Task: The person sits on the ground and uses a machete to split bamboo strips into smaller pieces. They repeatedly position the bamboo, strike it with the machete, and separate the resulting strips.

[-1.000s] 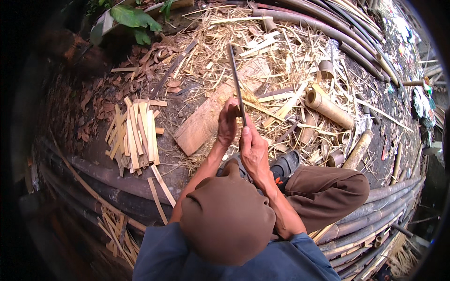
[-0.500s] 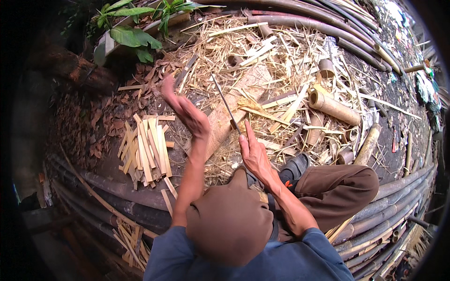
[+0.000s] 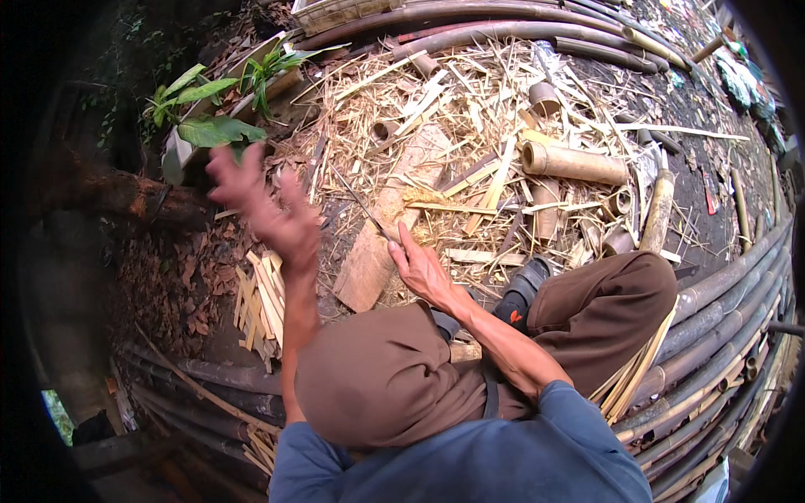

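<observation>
My right hand [image 3: 422,267] grips a long-bladed knife [image 3: 356,199] by its handle, the index finger stretched along it. The thin blade slants up to the left across a flat wooden board [image 3: 366,270] that lies on the ground. My left hand [image 3: 272,205] is raised at the left, fingers spread and smeared by motion, with nothing seen in it. It is nearest to a broad green leaf [image 3: 220,132]. Below it, partly behind my left forearm, lies a pile of split bamboo strips [image 3: 258,295].
Bamboo shavings [image 3: 495,101] litter the ground around the board. A thick cut bamboo tube [image 3: 574,163] lies right of it. Long bamboo poles [image 3: 470,38] run along the far side, and more poles [image 3: 713,327] lie at the right. A log [image 3: 126,197] is at the left.
My left hand has moved left and turned, its fingers spreading. My right hand and the knife have shifted slightly left and down in the picture. The view has swung too.
</observation>
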The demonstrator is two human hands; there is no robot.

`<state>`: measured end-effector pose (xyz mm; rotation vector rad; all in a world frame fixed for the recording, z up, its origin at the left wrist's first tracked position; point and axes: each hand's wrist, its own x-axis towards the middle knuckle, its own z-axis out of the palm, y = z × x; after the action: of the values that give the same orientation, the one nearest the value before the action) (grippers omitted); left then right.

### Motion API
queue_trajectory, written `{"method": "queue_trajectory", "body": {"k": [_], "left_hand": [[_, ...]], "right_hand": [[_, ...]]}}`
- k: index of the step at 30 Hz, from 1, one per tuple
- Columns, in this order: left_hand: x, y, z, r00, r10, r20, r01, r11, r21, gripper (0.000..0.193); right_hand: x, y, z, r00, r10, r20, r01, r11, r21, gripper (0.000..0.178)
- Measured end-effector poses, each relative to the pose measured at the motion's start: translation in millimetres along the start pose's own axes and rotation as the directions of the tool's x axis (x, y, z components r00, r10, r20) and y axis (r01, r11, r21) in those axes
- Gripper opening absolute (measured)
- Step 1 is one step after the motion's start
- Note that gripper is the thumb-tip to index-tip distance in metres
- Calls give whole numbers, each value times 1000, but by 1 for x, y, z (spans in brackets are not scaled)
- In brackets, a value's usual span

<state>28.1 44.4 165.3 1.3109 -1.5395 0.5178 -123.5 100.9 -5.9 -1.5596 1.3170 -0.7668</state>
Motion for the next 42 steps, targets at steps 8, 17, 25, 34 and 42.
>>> {"method": "queue_trajectory", "body": {"k": [8,17,25,34,42], "left_hand": [[-66,-20,-85,889,-405,215,449,863,-232,25],[-179,-32,-4,466,-623,628,867,463,-184,20],[-178,-42,-36,563,-633,531,825,469,-316,23],[-234,-57,-72,386,-687,616,887,460,-43,26],[-227,-49,-47,318,-637,702,920,385,-68,37]], "right_hand": [[14,42,28,998,5,67,-6,1000,26,60],[-29,58,39,984,-178,-5,178,984,21,66],[-20,-10,15,969,-187,-161,213,963,164,39],[13,69,32,988,157,-6,-157,983,-95,38],[4,23,9,990,-125,-61,129,989,66,34]]}}
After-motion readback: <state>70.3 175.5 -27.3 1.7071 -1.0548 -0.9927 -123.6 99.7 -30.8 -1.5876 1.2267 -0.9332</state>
